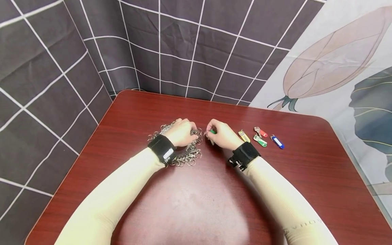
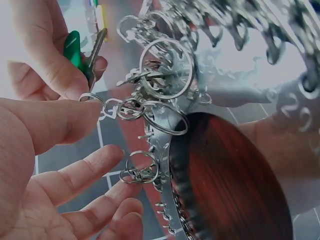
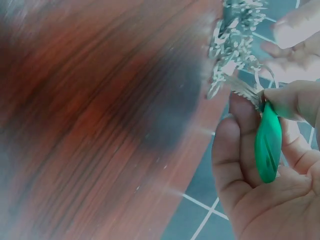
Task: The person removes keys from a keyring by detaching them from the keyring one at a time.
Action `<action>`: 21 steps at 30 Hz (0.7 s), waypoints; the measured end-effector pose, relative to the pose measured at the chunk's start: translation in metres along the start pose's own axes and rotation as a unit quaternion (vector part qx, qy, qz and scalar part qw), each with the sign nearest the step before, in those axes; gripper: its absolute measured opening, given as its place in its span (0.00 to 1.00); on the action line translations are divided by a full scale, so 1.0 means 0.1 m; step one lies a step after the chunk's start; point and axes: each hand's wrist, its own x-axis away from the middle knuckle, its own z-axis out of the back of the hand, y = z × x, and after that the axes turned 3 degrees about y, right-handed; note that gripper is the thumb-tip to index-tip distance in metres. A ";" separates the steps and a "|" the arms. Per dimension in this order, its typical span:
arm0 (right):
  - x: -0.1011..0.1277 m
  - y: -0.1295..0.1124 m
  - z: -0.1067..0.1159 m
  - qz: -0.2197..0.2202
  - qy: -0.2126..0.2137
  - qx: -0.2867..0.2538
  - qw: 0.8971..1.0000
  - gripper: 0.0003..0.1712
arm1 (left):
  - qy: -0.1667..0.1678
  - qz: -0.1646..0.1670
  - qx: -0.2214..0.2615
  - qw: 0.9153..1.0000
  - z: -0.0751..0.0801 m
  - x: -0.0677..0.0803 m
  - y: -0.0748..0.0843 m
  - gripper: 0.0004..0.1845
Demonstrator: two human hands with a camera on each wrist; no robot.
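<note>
Several silver key rings with short chains (image 1: 191, 149) lie heaped on the red-brown table (image 1: 183, 204). Over this heap is my left hand (image 1: 181, 133), thumb and fingers apart. In the left wrist view its fingertips are right at one loose ring (image 2: 142, 167), and its thumb overlaps another small ring (image 2: 93, 98). My right hand (image 1: 225, 136) is just right of the heap. Between thumb and fingers it pinches a key with a green tag (image 3: 268, 145); the toothed blade (image 3: 245, 91) points toward the rings.
Right of my right hand lie keys with a yellow tag (image 1: 244, 136), a red tag (image 1: 261, 132), a green tag (image 1: 260, 141) and a blue tag (image 1: 277, 141). A dark curtain with white grid lines (image 1: 177, 44) hangs behind the table's far edge.
</note>
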 end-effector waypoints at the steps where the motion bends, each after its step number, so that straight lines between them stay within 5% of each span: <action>1: 0.01 -0.02 0.00 0.000 0.004 -0.003 1.000 0.05 | 0.001 0.000 0.002 1.000 0.01 0.01 0.01 0.19; 8: 0.04 -0.05 -0.02 0.012 0.010 -0.014 1.000 0.05 | 0.000 0.003 0.017 1.000 0.02 0.04 0.08 0.16; 21: 0.07 -0.09 -0.06 0.035 0.008 -0.015 0.999 0.04 | 0.051 -0.042 0.062 0.996 -0.04 0.02 0.05 0.02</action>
